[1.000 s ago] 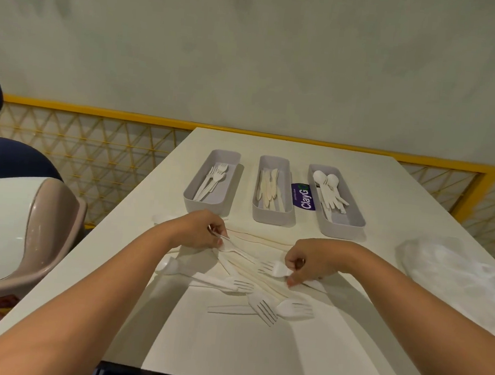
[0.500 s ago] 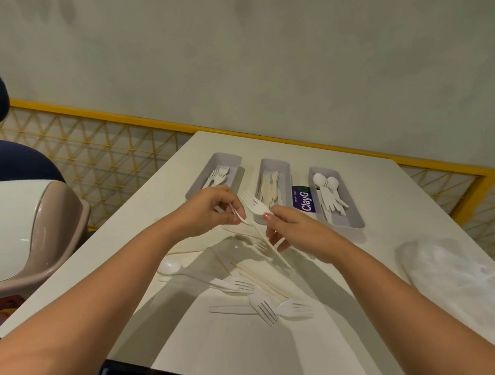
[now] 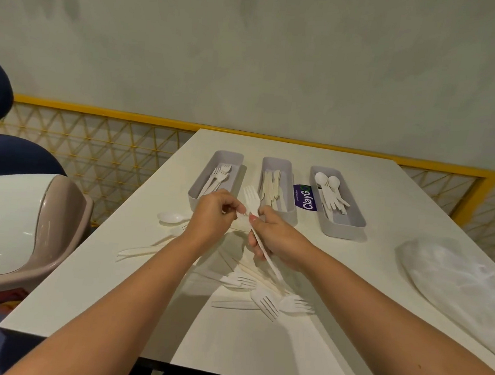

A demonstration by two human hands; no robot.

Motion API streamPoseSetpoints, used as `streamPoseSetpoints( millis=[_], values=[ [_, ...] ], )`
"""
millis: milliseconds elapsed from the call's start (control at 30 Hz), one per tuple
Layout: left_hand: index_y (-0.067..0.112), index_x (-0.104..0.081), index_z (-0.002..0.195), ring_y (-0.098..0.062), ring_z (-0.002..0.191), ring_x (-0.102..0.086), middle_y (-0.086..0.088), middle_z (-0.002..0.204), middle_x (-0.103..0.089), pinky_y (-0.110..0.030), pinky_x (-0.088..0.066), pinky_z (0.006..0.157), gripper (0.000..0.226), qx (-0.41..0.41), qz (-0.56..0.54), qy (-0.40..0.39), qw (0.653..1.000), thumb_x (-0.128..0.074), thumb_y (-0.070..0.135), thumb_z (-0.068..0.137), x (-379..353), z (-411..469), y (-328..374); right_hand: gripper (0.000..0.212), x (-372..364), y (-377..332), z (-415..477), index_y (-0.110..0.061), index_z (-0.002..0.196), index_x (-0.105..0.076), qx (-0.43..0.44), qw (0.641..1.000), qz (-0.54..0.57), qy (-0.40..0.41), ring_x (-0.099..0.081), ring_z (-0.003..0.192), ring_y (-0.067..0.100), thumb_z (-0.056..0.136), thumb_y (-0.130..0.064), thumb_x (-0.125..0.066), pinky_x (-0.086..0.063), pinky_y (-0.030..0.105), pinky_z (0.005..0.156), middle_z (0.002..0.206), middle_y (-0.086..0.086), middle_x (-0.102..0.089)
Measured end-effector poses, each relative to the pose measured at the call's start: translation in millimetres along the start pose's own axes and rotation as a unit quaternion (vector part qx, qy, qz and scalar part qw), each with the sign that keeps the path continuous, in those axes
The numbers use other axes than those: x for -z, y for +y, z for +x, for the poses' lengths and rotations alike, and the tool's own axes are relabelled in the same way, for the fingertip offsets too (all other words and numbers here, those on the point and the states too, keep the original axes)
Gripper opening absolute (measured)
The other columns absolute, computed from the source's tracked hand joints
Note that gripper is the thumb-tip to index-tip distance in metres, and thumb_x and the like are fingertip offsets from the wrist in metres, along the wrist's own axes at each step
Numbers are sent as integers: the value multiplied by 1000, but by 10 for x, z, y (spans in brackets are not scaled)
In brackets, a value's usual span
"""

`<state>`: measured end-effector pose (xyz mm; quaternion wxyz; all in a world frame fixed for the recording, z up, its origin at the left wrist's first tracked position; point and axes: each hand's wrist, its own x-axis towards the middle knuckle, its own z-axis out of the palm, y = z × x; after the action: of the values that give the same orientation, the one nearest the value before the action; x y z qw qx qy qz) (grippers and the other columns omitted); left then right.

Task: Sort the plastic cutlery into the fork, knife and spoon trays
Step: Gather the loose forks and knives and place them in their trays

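Seated at a white table (image 3: 330, 359) beside a chair (image 3: 12, 226), a person sorts plastic cutlery, with the job partly done. At left a loose spoon (image 3: 172, 217) and knife (image 3: 142, 250) lie unsorted on the table. The left hand (image 3: 214, 214), fingers curled, pinches a white fork (image 3: 251, 196) just under its tines, while the right hand (image 3: 277, 238) grips the handle lower down; the fork is held up in the air, tines pointing away, just in front of the fork tray (image 3: 196, 193). That tray already holds several forks, the knife tray (image 3: 289, 212) next to it a stack of knives, and the spoon tray (image 3: 354, 223), beyond a purple label (image 3: 306, 198), a handful of spoons. Below the hands a pile (image 3: 261, 290) of forks and knives awaits sorting. A crumpled plastic bag (image 3: 465, 287) sits at far right.
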<state>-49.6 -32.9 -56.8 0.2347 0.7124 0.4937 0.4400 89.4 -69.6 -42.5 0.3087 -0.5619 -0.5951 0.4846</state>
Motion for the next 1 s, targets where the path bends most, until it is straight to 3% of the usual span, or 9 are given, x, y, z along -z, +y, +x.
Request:
streamPoseSetpoints(
  millis=[200,267,367,467,500,533,700,867,1000],
  values=[
    [3,-69,101,-16,78,-59,-8,98,-65,-6,-45,68,27,29,0,56,998,-51,-9,85,12,9,3,13,-46,-7,-11,-13,99,-44,-1,999,42,-27,-36,45,10,101,-25,-38,-31,26,46,64,1,-40],
    [8,-57,122,-18,82,-62,-6,96,-63,-19,-52,73,34,89,-130,62,986,-45,-1,92,-10,-15,62,15,-71,-11,5,-10,97,-45,21,999,35,-2,-36,45,11,101,-23,-39,-32,27,46,64,2,-40],
    [11,-44,133,-18,90,-62,-8,102,-63,-27,-53,71,39,229,-369,-8,901,-46,27,97,-37,-55,166,14,-101,-43,-7,-16,89,-44,47,999,19,7,-37,47,12,101,-20,-39,-33,27,47,64,2,-40],
    [12,-58,118,-16,69,-62,-7,96,-66,-28,-52,64,41,269,-408,-122,864,-46,43,95,-7,-79,182,21,-119,-90,-53,-36,102,-27,45,998,18,-44,-39,51,12,101,-18,-38,-37,24,48,65,2,-40],
    [11,-61,111,-18,60,-61,-9,91,-66,-30,-50,59,38,271,-422,-142,853,-46,42,95,16,-82,163,25,-118,-89,-61,3,102,-26,36,997,21,-65,-40,51,12,101,-19,-39,-38,24,49,66,2,-40],
    [10,-63,104,-20,51,-58,-11,87,-64,-32,-49,55,36,274,-442,-157,840,-46,39,95,37,-79,145,8,-121,-101,-72,-13,98,-43,35,995,25,-86,-40,51,12,101,-20,-40,-39,25,49,66,2,-41],
    [13,-63,90,-21,37,-48,-7,74,-66,-24,-46,38,28,288,-481,-175,810,-46,34,96,66,-138,196,15,-143,-99,-101,-11,88,-40,43,990,50,-126,-44,49,10,100,-19,-41,-44,25,49,64,3,-41],
    [4,-56,80,-16,67,-65,-9,81,-63,-27,-56,57,34,295,-526,-93,792,-36,22,101,110,-90,210,25,-109,-106,-161,-8,103,-53,27,993,-11,-118,-52,63,13,102,-26,-37,-48,25,62,74,4,-53],
    [3,-51,74,-8,46,-63,-2,48,-60,-23,-59,57,28,278,-608,3,743,-41,10,99,270,20,136,28,-24,-12,-213,-10,115,-56,44,984,-157,-70,-53,77,11,100,-25,-38,-44,19,68,89,-3,-55]
  ],
)
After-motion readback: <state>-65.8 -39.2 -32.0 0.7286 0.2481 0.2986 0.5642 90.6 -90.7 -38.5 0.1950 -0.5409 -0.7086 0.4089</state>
